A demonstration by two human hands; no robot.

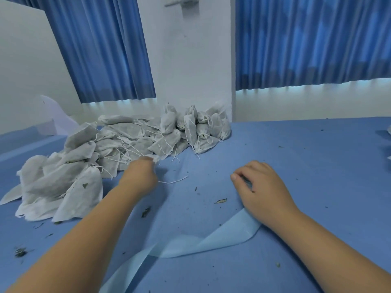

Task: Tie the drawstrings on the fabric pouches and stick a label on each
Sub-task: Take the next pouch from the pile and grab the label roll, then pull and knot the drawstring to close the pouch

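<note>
A heap of white fabric pouches (84, 166) filled with dried herbs lies at the left on the blue-covered table (296, 166), with loose drawstrings trailing out. Further back, several tied pouches (203, 127) stand stacked against the wall. My left hand (139, 176) reaches to the near edge of the heap, fingers pinched on the corner of a pouch (157, 158), and a white string (175, 180) trails from the hand. My right hand (260, 187) rests palm down on the cloth, fingers curled, holding nothing I can see.
A fold of the light blue table cloth (211, 240) is turned up near the front, under my right wrist. Dried leaf bits (220, 200) are scattered over the cloth. Blue curtains (306, 39) and a white wall stand behind the table.
</note>
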